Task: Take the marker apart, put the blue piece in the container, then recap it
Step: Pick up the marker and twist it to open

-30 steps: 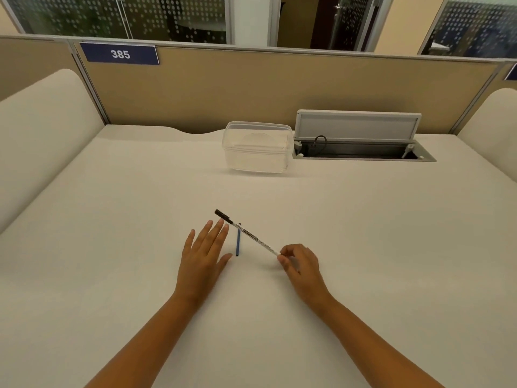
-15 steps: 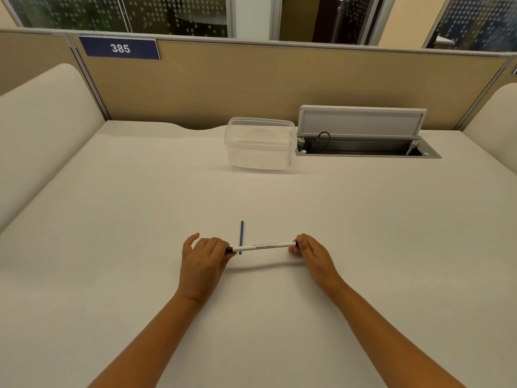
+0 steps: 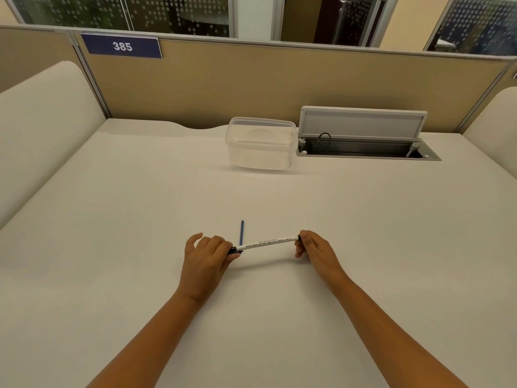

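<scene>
A thin white marker (image 3: 268, 243) with black ends is held level just above the desk, between both hands. My left hand (image 3: 205, 259) pinches its black left end. My right hand (image 3: 313, 247) grips the right end, which the fingers hide. A slim blue piece (image 3: 241, 231) lies flat on the desk just behind the marker's left end, pointing away from me. A clear plastic container (image 3: 261, 144) stands far back, centre, well beyond both hands.
An open cable hatch (image 3: 363, 148) with a raised lid sits right of the container. A tan partition (image 3: 251, 88) closes the desk's far edge, with cream padded dividers on both sides. The white desk (image 3: 140, 219) spreads wide around the hands.
The marker swung from a slant to level. My left hand went from flat and open on the desk to gripping the marker's left end. The blue piece stayed put.
</scene>
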`<state>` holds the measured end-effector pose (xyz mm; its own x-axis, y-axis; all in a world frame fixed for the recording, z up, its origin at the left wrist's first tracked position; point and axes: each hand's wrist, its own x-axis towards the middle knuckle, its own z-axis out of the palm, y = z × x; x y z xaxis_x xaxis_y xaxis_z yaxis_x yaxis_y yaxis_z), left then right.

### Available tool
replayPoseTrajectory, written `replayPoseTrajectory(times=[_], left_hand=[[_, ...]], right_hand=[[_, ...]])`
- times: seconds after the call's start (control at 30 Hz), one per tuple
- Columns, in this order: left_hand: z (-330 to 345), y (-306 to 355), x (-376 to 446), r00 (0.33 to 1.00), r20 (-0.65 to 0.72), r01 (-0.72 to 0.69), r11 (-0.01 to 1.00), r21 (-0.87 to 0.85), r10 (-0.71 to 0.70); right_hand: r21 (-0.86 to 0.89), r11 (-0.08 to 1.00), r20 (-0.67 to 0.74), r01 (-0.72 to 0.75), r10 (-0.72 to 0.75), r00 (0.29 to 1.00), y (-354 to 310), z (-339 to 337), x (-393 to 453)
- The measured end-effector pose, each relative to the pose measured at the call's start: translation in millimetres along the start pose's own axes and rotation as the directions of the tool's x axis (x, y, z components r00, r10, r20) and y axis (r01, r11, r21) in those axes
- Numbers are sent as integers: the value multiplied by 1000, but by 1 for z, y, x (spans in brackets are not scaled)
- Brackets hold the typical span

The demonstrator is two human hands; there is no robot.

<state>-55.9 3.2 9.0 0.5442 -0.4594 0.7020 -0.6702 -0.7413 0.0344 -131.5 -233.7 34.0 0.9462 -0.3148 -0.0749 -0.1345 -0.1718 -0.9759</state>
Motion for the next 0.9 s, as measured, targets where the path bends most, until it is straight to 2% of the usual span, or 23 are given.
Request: replayPoseTrajectory(times=[0.23, 0.3, 0.37, 0.47, 0.53, 0.6, 0.7, 0.8, 0.87, 0.9], left_hand=[[1, -3, -1, 999, -3, 40, 999, -9, -40], [2, -4, -1, 999, -17, 30, 1000, -5, -30], [2, -3, -1, 1000, -25, 5, 1000, -6, -5], [1, -2, 0, 999, -41, -30, 999, 19, 31], [-2, -4, 3, 996, -34, -85, 995, 49, 87], [-5, -9, 10, 988, -20, -148, 986, 74, 150], [-12, -13, 25, 977, -43, -208, 977, 39, 209], [-23, -10, 44, 975, -14, -221, 973, -69, 221], [-31, -7, 56, 979, 59, -178, 960, -216, 195], [-35, -6, 63, 982, 108, -109, 935, -338, 153]], right_hand=[[-166, 986, 97, -4, 20, 995, 0, -6, 0], [-303, 953, 153, 17, 32, 988, -1, -13, 0], [-513, 855, 200, 77, 32, 979, -3, -18, 0], [-756, 621, 262, 207, -3, 965, -11, -15, -2], [-834, 482, 290, 270, -33, 956, -16, -10, -1], [-875, 389, 285, 287, -64, 956, -19, -6, 0], [-899, 305, 277, 313, -155, 948, -22, -3, 1], [-912, 230, 300, 340, -189, 935, -29, -4, 6], [-923, 199, 292, 329, -195, 936, -33, -5, 8], [-926, 217, 269, 310, -200, 942, -35, -5, 8]])
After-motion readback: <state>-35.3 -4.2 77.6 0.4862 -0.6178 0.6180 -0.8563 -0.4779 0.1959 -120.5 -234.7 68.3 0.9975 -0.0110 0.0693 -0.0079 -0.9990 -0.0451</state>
